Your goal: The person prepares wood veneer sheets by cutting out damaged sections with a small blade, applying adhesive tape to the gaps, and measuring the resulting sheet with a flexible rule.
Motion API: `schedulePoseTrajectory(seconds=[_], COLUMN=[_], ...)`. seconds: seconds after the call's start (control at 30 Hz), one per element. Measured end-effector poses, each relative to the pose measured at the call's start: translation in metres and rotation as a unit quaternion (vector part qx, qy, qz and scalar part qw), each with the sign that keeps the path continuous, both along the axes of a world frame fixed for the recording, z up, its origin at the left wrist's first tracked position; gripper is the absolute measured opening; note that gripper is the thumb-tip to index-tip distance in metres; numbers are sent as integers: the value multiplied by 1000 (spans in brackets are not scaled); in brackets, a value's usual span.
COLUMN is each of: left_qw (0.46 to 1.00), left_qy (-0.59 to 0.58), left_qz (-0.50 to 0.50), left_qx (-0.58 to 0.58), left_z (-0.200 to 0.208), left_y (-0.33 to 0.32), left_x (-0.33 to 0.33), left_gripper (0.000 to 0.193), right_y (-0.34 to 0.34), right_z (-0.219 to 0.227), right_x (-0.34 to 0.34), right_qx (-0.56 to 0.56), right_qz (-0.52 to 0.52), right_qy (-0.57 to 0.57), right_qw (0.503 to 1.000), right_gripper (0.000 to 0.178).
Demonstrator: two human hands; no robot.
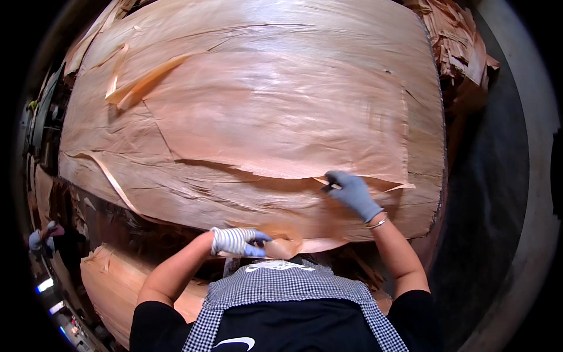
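Grey-gloved right hand [355, 195] outstretched, left hand [237, 241] (lower)

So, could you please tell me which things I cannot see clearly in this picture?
In the head view:
Left hand: whether it grips the curled strip; motion blur.
Right hand: whether it pinches the smooth sheet; shadow and blur.
Lower stack: its middle, hidden behind the apron and left forearm.
Broad pile: its far edge, cut off by the picture's top.
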State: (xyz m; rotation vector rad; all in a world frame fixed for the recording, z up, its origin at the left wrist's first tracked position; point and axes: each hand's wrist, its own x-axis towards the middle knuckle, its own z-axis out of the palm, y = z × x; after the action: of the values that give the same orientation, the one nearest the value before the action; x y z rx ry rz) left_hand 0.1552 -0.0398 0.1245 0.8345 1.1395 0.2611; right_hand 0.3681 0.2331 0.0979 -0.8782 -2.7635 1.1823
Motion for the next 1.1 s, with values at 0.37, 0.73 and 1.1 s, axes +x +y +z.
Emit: schedulePoseTrajectory(seconds=[0.37, 0.73, 1.1], left_qw=[724, 767, 669], left_qy=[432, 628, 629], left_qz=[-275, 92, 225], left_qx=[-462, -96, 325], left_z=[-10, 32, -64], left_y=[-335, -175, 49], left_x=[-74, -136, -319], left_gripper=[49, 33, 36], right_y=[-3, 27, -87], right_z=[-8, 78, -48], right_x=[45, -23, -352], right_qx=[248, 89, -138], right_qz=[126, 41, -6], right_qy=[-201, 15, 82], right_qw=[939, 995, 987], right_gripper=[6, 15, 29])
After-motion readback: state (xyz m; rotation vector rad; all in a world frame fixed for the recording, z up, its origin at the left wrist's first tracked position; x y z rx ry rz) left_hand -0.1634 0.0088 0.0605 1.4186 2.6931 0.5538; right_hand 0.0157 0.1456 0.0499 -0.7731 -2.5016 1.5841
